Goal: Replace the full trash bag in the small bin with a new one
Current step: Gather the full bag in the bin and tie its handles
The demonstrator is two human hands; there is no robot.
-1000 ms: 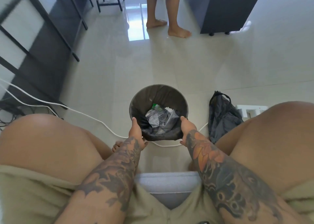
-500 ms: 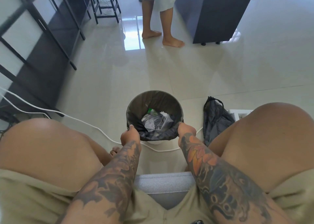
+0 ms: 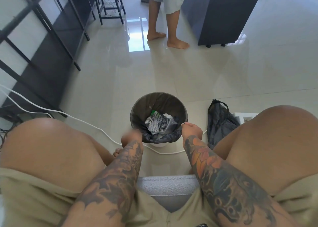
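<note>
The small bin (image 3: 159,118) stands on the floor (image 3: 223,75) between the seated person's knees, lined with a dark trash bag (image 3: 161,138) that holds striped and green wrappers. Half a second ago both hands pinched the near edge of the bag where it folds over the rim. Now the left hand (image 3: 131,138) has come away from the left side of the rim and is blurred with motion, so whether its fingers are spread or curled cannot be told. The right hand (image 3: 191,131) has shifted along the right side of the rim, its fingers pressed together and pinching the bag's edge there. The bag is still seated in the bin, so the peeling looks only begun. Just right of the bin lies a second dark bag (image 3: 221,123), probably the replacement. A white cable (image 3: 89,124) runs behind the bin, and another person's bare feet (image 3: 178,44) stand far off.
</note>
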